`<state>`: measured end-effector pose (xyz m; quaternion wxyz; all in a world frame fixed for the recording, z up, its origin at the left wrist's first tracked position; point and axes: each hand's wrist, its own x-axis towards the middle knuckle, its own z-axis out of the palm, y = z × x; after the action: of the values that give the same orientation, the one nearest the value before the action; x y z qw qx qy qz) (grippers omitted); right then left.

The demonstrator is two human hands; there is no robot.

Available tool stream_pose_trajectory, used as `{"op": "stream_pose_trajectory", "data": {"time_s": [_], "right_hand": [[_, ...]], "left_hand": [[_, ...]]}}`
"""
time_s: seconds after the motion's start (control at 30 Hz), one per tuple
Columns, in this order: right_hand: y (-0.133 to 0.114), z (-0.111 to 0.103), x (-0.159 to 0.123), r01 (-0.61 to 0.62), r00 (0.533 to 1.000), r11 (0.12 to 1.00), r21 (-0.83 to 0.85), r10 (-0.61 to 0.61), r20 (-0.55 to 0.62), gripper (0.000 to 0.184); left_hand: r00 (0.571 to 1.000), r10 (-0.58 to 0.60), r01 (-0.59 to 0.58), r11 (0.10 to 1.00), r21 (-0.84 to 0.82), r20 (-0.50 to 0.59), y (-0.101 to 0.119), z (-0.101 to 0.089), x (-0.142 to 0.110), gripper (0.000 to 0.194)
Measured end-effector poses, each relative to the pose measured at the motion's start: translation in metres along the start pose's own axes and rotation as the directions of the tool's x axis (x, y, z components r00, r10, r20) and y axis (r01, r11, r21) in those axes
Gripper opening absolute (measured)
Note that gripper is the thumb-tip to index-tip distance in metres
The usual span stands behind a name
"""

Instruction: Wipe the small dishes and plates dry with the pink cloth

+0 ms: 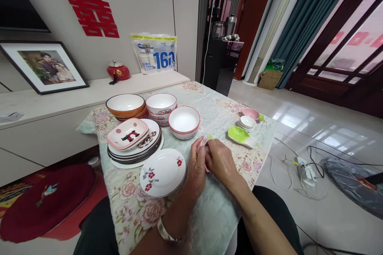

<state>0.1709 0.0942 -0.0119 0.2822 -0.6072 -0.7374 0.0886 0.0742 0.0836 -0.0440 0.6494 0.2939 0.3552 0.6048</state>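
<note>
My left hand (pixel 196 169) and my right hand (pixel 220 163) meet over the middle of the table, fingers closed around a small pink piece (pixel 204 142) with a bit of green at its top. Most of it is hidden by the fingers, so its kind is unclear. Just left of my hands is a stack of white plates (pixel 164 175) with red flowers. Beyond them stand white bowls with pink rims (pixel 184 121). To the right lie a green leaf-shaped dish (pixel 239 135), small white dishes (pixel 247 122) and a pink bowl with a green knob (pixel 249 114).
At the left are stacked larger plates (pixel 134 159), a pink-rimmed dish with a cartoon animal (pixel 128 133) and orange bowls (pixel 125 105). Behind, a cabinet (pixel 98 95) holds a framed photo, a red jar (pixel 118 72) and a bag of cups (pixel 154 53). A power strip (pixel 306 173) lies on the floor.
</note>
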Motion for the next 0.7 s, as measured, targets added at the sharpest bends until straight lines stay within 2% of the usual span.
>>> {"op": "stream_pose_trajectory", "data": {"time_s": [0.07,0.17,0.23,0.3,0.33,0.4,0.47,0.5,0.57,0.6,0.7], "right_hand": [[0.003,-0.001,0.003,0.085,0.995,0.975,0.203,-0.092,0.028,0.006],[0.009,-0.013,0.006,0.165,0.944,0.892,0.42,-0.266,0.195,0.012],[0.012,-0.02,0.005,0.191,0.897,0.899,0.393,-0.323,0.303,0.016],[0.011,-0.023,0.003,0.2,0.898,0.955,0.219,-0.268,0.349,0.017],[0.01,-0.022,0.001,0.183,0.919,0.978,0.099,-0.206,0.337,0.017],[0.009,-0.021,0.0,0.104,0.969,0.988,-0.115,-0.075,0.237,0.016],[0.012,-0.023,0.002,0.002,0.998,0.978,-0.21,0.011,0.061,0.015],[0.016,-0.025,0.003,-0.045,0.999,0.978,-0.205,0.037,-0.04,0.015],[0.024,-0.03,0.007,-0.109,0.975,0.99,-0.094,0.088,-0.205,0.016],[0.029,-0.031,0.009,-0.115,0.966,0.993,0.007,0.114,-0.232,0.016],[0.036,-0.022,0.011,-0.041,0.983,0.95,0.31,0.093,-0.155,0.012]], "left_hand": [[0.999,-0.035,0.036,0.999,-0.024,0.016,0.003,-0.001,0.0,0.048],[0.997,-0.026,0.028,0.999,-0.032,0.07,0.006,-0.005,0.002,0.044],[0.996,0.005,-0.007,1.0,0.022,0.088,0.005,-0.007,0.002,0.043],[0.996,0.023,-0.03,0.996,0.082,0.087,0.003,-0.007,0.002,0.045],[0.996,0.026,-0.034,0.995,0.094,0.086,0.003,-0.007,0.002,0.047],[0.996,0.032,-0.038,0.997,0.071,0.082,0.003,-0.005,0.001,0.049],[0.998,0.01,-0.011,1.0,0.014,0.066,0.006,-0.003,-0.001,0.05],[0.998,-0.022,0.023,1.0,-0.014,0.051,0.008,-0.003,-0.001,0.051],[0.992,-0.123,0.124,0.99,-0.061,0.023,0.013,-0.002,-0.002,0.052],[0.984,-0.178,0.179,0.98,-0.085,0.02,0.015,-0.001,-0.002,0.054],[0.962,-0.266,0.271,0.952,-0.144,0.058,0.017,0.001,0.0,0.059]]}}
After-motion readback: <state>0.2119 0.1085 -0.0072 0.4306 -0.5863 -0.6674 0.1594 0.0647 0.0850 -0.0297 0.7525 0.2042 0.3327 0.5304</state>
